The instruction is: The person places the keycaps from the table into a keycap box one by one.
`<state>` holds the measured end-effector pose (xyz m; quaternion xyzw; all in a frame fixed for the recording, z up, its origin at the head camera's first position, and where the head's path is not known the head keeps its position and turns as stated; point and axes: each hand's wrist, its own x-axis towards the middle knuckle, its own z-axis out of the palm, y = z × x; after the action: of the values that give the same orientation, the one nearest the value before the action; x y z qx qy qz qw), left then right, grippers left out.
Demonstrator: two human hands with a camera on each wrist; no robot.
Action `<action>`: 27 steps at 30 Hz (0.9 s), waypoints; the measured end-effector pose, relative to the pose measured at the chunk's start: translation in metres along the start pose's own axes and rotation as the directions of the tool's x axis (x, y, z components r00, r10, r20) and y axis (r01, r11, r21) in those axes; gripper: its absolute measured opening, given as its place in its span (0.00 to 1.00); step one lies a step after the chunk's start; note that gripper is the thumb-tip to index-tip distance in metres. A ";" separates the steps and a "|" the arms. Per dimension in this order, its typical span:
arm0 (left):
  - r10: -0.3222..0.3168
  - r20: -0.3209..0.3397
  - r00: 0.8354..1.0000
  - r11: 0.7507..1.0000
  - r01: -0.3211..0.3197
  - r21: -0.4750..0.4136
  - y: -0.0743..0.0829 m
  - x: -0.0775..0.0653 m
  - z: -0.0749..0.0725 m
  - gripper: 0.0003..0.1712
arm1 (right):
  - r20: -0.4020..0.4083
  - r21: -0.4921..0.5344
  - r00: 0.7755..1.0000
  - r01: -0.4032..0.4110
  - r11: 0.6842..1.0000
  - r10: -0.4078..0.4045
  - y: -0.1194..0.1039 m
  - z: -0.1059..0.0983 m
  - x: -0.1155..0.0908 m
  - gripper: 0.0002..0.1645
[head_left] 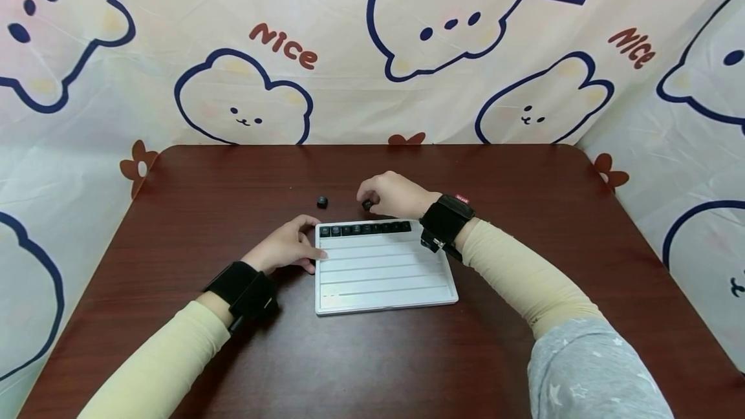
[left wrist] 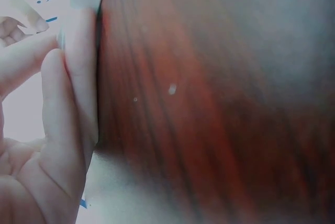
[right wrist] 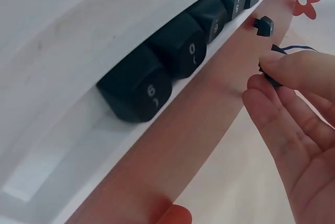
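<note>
A white ridged tray (head_left: 381, 275) lies on the table, a row of black keycaps (head_left: 368, 229) along its far edge. My left hand (head_left: 285, 246) grips the tray's left side, its thumb over the rim near the far corner. Beyond the far edge, my right hand (head_left: 398, 195) pinches a black keycap (head_left: 367, 204) between thumb and fingers. That pinched keycap (right wrist: 273, 80) is partly covered by the thumb in the right wrist view. One loose keycap (head_left: 323, 202) sits on the table past the tray's far left corner. Pale marks show on the nearest keycaps (right wrist: 138, 88) in the row.
The dark brown wooden table (head_left: 372, 367) extends around the tray on all sides. Behind it hangs a pale curtain (head_left: 343, 102) with cartoon outlines, and more of it covers both sides. Each wrist wears a black strap (head_left: 447, 220).
</note>
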<state>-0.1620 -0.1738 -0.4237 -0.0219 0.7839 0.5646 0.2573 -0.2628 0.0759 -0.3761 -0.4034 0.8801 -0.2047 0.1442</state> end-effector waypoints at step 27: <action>-0.001 0.004 1.000 1.000 0.001 0.008 0.000 -0.001 0.000 0.38 | -0.066 -0.016 0.998 -0.021 1.000 0.020 0.017 -0.006 -0.037 0.13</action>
<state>-0.1611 -0.1740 -0.4229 -0.0200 0.7856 0.5614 0.2593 -0.2535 0.1162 -0.3755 -0.3888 0.8901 -0.2088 0.1138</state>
